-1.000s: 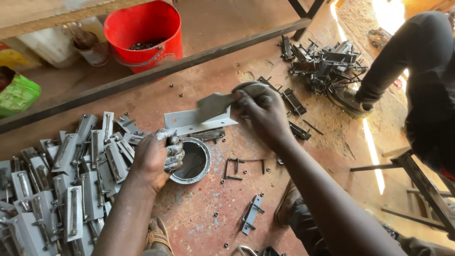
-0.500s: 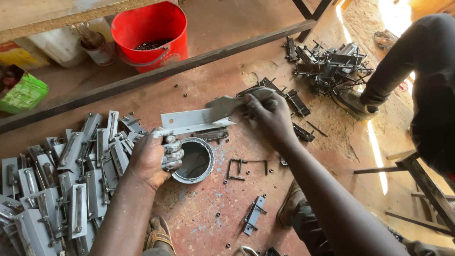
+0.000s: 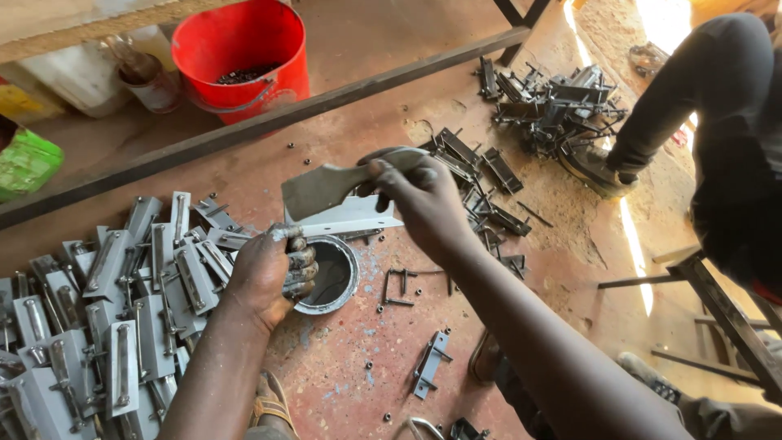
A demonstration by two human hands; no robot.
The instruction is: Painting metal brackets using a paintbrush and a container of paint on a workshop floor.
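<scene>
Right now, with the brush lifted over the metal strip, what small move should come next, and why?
Probably lower the brush onto the pale metal strip and stroke along it. The right hand holds the brush just above the strip, the left hand steadies the strip's near end over the open paint tin, and grey-coated pieces lie piled beside.

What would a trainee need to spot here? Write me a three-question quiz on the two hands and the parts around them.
1. True or false: the right hand holds a flat grey metal blade.
2. What lies just right of the left hand? A) round metal tin B) red bucket C) green bag
3. Fill in: the grey latch plates are heaped on the person's ____ side.

Key: 1 true; 2 A; 3 left.
</scene>
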